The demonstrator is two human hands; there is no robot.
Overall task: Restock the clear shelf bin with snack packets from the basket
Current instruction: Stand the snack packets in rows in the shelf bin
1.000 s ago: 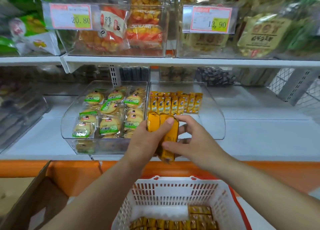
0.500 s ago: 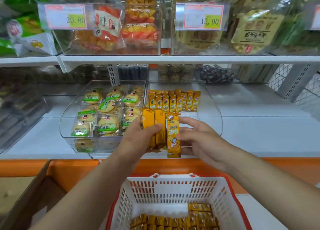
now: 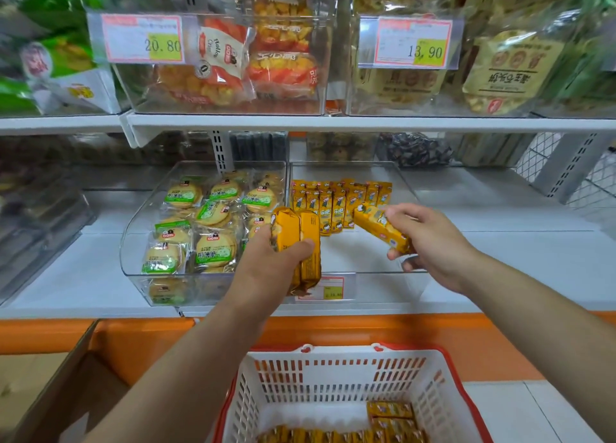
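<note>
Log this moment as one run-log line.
left hand: grips yellow packet stack at clear bin front | right hand: holds single packet tilted over clear bin | packet row: at bin back | basket: more packets inside

The location is a retail shop. White metal shelf tiers carry clear plastic bins stocked with wrapped yellow snack packets and other packaged goods. Pink-bordered paper price labels read 20.80 and 13.90, and a white slotted plastic shopping basket with a red rim sits in front of the shelving.

1 wide-angle head view, forward and down, close above the basket, near the clear shelf bin
</note>
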